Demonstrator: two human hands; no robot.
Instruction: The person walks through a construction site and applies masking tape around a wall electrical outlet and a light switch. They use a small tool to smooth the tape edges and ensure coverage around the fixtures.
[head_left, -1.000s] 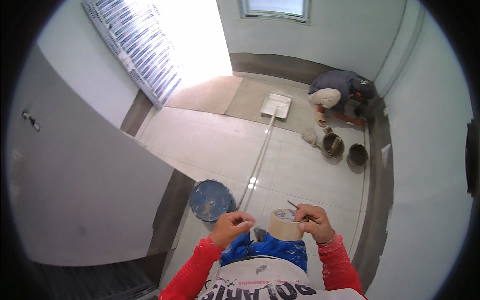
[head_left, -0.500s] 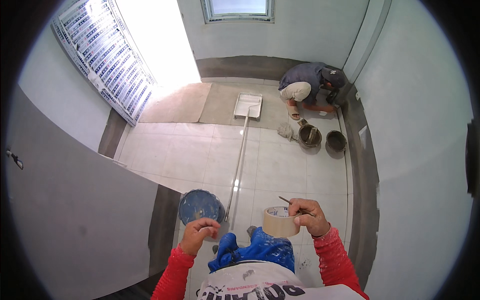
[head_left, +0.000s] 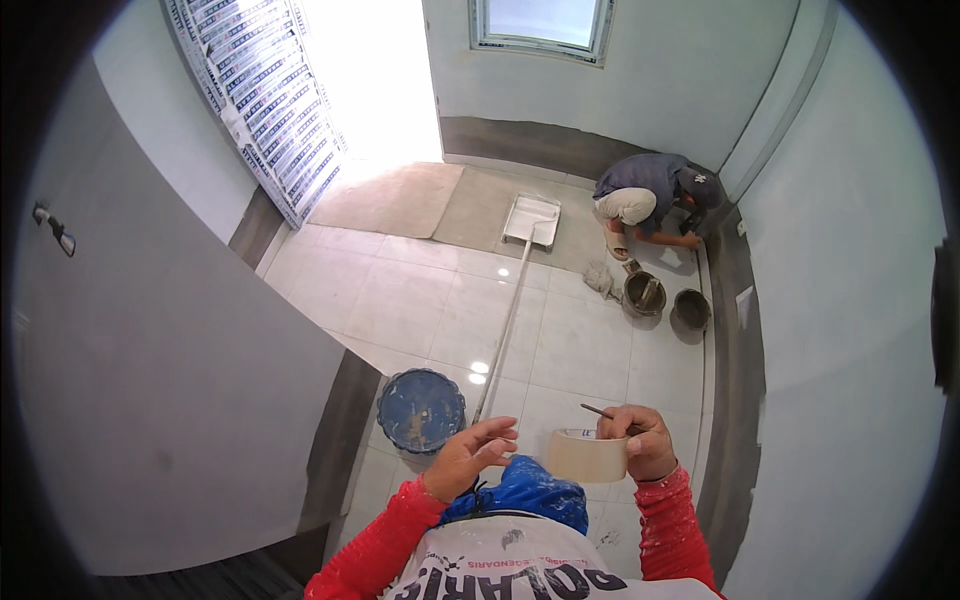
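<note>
My right hand [head_left: 638, 440] grips a wide roll of tan packing tape [head_left: 583, 460], with the fingers hooked into its core. A thin dark stick-like tool [head_left: 597, 411] also pokes out from between those fingers; its exact kind is unclear. To the left of the tape, my left hand [head_left: 474, 456] hovers with its fingers apart and holds nothing. Below and behind that hand, a round blue paint-spattered bucket or lid [head_left: 421, 408] sits on the tiles.
A long-handled paint roller [head_left: 512, 310] slants across the floor to a white tray [head_left: 531, 220]. Ahead on the right, a co-worker [head_left: 655, 200] crouches by the wall near two dark buckets [head_left: 644, 294] and a crumpled cloth [head_left: 601, 280]. A grey door [head_left: 180, 380] fills the left.
My left hand has moved right, toward the tape, and its fingers have stretched out. The tape roll stays in my right hand. The whole view has turned slightly.
</note>
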